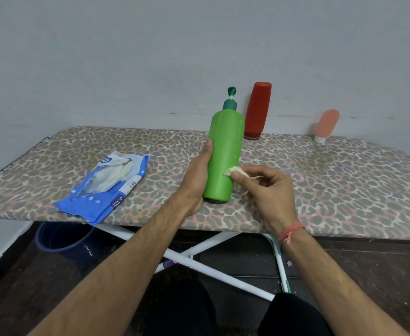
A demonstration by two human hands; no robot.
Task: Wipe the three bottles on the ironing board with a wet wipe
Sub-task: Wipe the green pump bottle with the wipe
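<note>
A green pump bottle (224, 151) stands upright near the front of the leopard-print ironing board (344, 185). My left hand (195, 177) grips its left side. My right hand (264, 190) pinches a small crumpled wet wipe (235, 170) against the bottle's lower right side. A red bottle (257, 110) stands cap-down at the board's far edge by the wall. A small pink tube bottle (326, 126) stands cap-down further right, also against the wall.
An open blue pack of wet wipes (104, 187) lies on the board's left part. Under the board are white crossed legs (199, 260) and a dark blue bucket (61, 238) on the dark floor. A grey wall stands behind.
</note>
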